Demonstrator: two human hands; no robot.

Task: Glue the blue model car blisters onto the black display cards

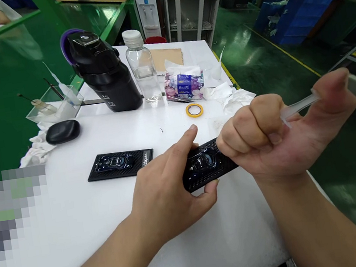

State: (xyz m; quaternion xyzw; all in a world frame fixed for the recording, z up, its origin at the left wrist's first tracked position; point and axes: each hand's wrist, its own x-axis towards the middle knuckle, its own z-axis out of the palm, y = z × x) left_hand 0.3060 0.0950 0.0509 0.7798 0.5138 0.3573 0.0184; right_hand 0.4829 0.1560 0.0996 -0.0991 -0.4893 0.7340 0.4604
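Observation:
My left hand (169, 188) grips a black textured plate (207, 162) with a glossy car relief, thumb and fingers on its opposite long edges. Over the plate's right end is my right hand (274, 137), its fingers curled round a slim translucent plastic piece (298, 107). That piece sticks out between the curled fingers and the raised thumb; the rest of it is hidden in the fist. A second black plate (119, 164) with a similar car relief and white lettering lies flat on the table, left of my left hand.
Behind stand a black bottle (107, 77), a clear water bottle (145, 74) and a tissue pack (184, 84). A yellow tape roll (194, 110) and crumpled tissues (237, 98) lie nearby. At left are a black oval case (63, 132) and a clear tool tray (34, 114).

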